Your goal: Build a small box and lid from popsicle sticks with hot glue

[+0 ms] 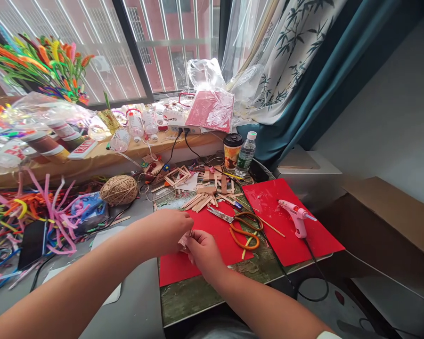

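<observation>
Hands are brought together over the red sheet [215, 230]: a small pale piece [184, 239] is pinched between the fingers of the left hand [169, 230] and the right hand [203, 252], both sets clamped on it just above the surface [198, 296]. Scissors [238, 226] are laid just beside the right hand, wooden sticks [201, 200] are heaped beyond, and a pink glue gun [297, 216] is rested on a second red sheet [268, 197].
</observation>
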Tool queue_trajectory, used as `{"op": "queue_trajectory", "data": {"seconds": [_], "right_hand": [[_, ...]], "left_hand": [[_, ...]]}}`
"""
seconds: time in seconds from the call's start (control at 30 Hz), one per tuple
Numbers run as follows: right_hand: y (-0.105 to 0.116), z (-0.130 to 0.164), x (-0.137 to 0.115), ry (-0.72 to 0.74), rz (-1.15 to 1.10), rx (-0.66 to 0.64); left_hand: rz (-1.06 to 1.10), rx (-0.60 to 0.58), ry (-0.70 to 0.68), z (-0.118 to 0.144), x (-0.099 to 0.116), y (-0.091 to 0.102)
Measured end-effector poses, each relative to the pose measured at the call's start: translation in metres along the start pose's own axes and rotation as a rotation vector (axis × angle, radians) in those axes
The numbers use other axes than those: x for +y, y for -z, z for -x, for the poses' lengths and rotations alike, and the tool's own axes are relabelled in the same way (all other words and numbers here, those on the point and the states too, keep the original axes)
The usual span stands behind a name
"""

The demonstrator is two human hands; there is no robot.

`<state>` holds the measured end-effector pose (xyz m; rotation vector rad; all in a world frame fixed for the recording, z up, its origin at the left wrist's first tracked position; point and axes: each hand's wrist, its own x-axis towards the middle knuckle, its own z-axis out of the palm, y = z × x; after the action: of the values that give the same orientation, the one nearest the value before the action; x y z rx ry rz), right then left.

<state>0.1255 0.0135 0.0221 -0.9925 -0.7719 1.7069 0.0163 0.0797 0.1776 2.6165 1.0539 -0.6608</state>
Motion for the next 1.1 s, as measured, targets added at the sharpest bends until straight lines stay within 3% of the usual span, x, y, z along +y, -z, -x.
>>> {"op": "queue_trajectory", "data": {"seconds": [0.77,1.1], "right_hand": [[-0.001,0.0,0.001,0.043,-0.003,0.003],[-0.004,-0.001,-0.002,0.02,-0.05,0.05]], "left_hand": [[0.168,0.078,-0.022,0.001,-0.017,-0.013],[0.171,0.061,-0.028,0.001,-0.011,-0.006]]}}
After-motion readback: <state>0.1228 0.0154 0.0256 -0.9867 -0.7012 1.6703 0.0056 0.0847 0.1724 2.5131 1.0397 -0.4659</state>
